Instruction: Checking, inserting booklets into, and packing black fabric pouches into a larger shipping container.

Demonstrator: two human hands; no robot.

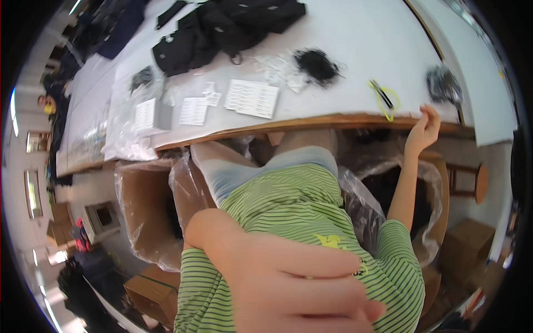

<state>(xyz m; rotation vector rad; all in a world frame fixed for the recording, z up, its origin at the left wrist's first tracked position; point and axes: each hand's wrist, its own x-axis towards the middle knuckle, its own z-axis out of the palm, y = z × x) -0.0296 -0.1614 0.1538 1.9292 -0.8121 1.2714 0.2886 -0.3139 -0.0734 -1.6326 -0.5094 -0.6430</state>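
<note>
My left hand (pixel 294 280) is large and close in front of my chest. Its fingers lie side by side, reaching rightward, and no object shows in it. At the table's front edge on the right, my right hand (pixel 426 130) is raised with loosely bent fingers and nothing visible in them. Nearest to it are a clear bag with dark contents (pixel 443 85) and a slim black tool (pixel 383 94) with a yellow cord. A tangle of black strings (pixel 317 66) lies farther left. Printed white cards (pixel 252 99) sit near the table edge, beside a smaller card sheet (pixel 194 111).
Folded black garments (pixel 222 30) are heaped at the table's far side. Clear plastic bags (pixel 127 130) and a card stack (pixel 146 115) lie at left. Plastic-lined cartons (pixel 145 213) flank my legs below the wooden table edge (pixel 239 131). A wooden stool (pixel 481 183) stands right.
</note>
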